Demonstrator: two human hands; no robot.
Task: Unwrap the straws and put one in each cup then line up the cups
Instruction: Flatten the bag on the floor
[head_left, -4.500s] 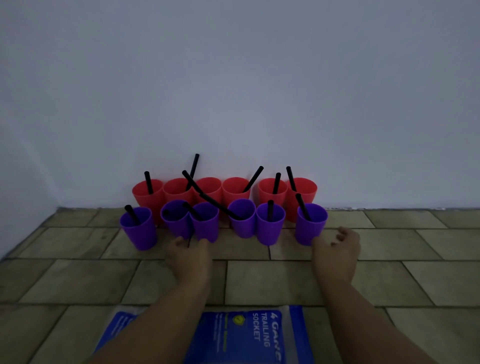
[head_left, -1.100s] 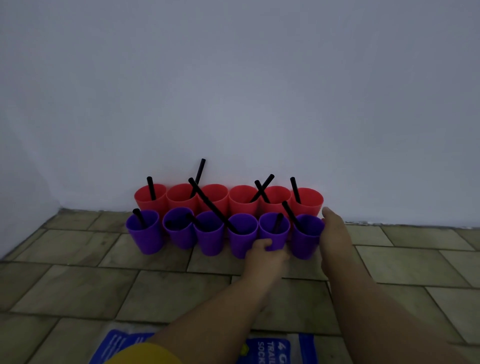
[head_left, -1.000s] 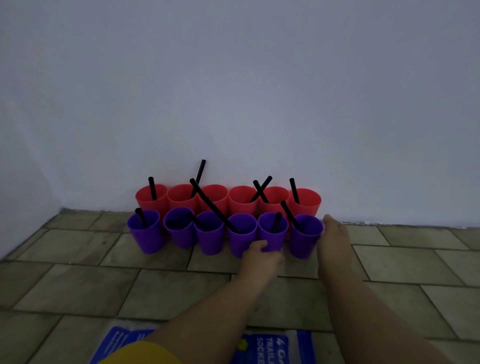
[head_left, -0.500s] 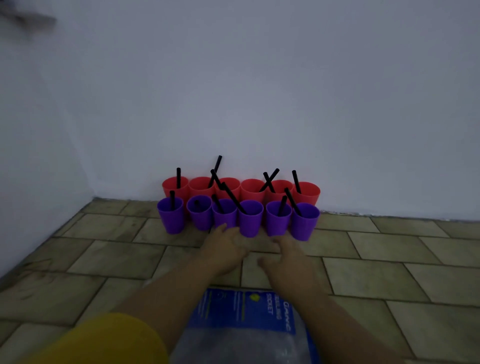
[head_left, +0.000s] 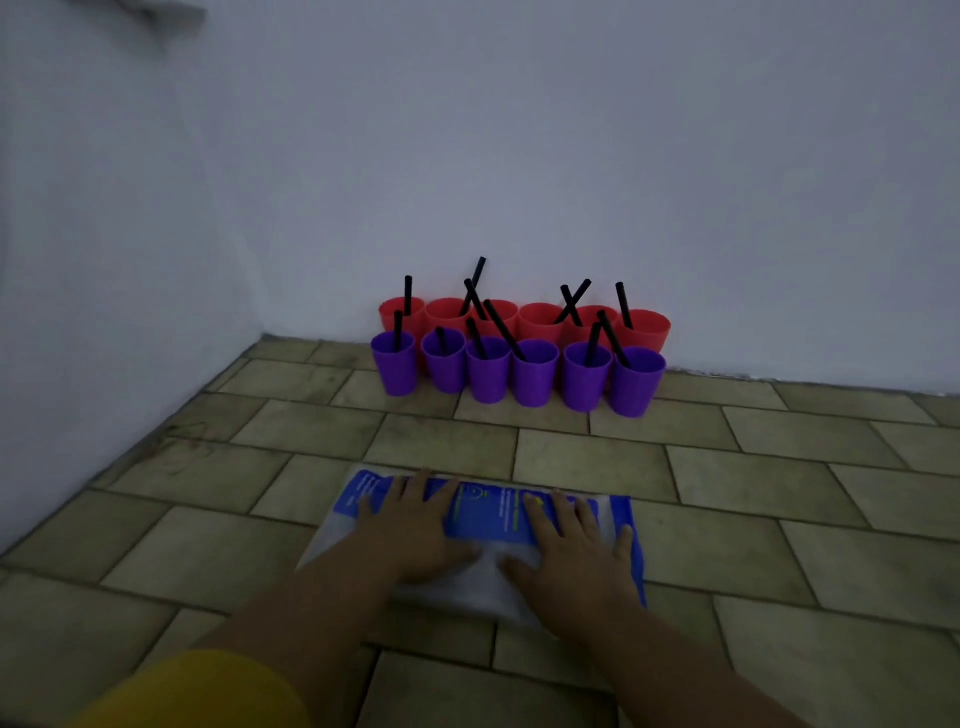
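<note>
Six red cups (head_left: 540, 319) stand in a row tight against the foot of the wall (head_left: 519, 156); six purple cups (head_left: 534, 374) stand in a second row just in front of them, side by side and touching or nearly so, the right end of the row sitting a little nearer the camera than the left; black straws (head_left: 501, 330) stick up out of both rows, the ones at the left end close to upright, others leaning, and two pairs cross each other above the red row, so that I cannot tell which cup each of those belongs to; the cups are well apart from both hands, farther off on the tiled floor (head_left: 753, 493); nearer the camera a blue and white plastic packet (head_left: 488, 512) lies flat on the tiles; the left hand (head_left: 415, 530) rests palm down on its left part, fingers spread and straight, its grip released; the right hand (head_left: 571, 551) lies the same way on the right part, fingers straight, grip released too, holding nothing; the two thumbs point toward each other over the pale middle of the packet; a yellow sleeve (head_left: 197, 691) shows at the lower left edge.
</note>
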